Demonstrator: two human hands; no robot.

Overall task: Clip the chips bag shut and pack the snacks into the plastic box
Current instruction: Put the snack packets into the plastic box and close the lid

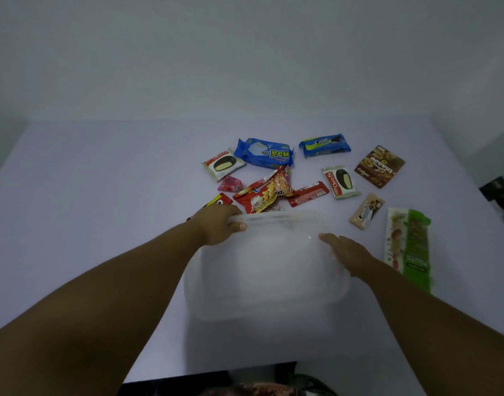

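Note:
A translucent plastic box with its lid on sits in front of me on the table. My left hand grips the lid's far left edge, thumb on top. My right hand lies flat on the lid's right side, fingers together. Beyond the box lies a red chips bag with its top crumpled. Around it lie snacks: two Choco Pie packs, a blue wafer pack, a blue cookie pack, a brown nut pack, a red bar and a small cookie pack.
A long green and white packet lies right of the box. A pink wrapped sweet and a yellow-red pack sit near my left hand. Dark objects stand at the table's right edge. The table's front edge is close to me.

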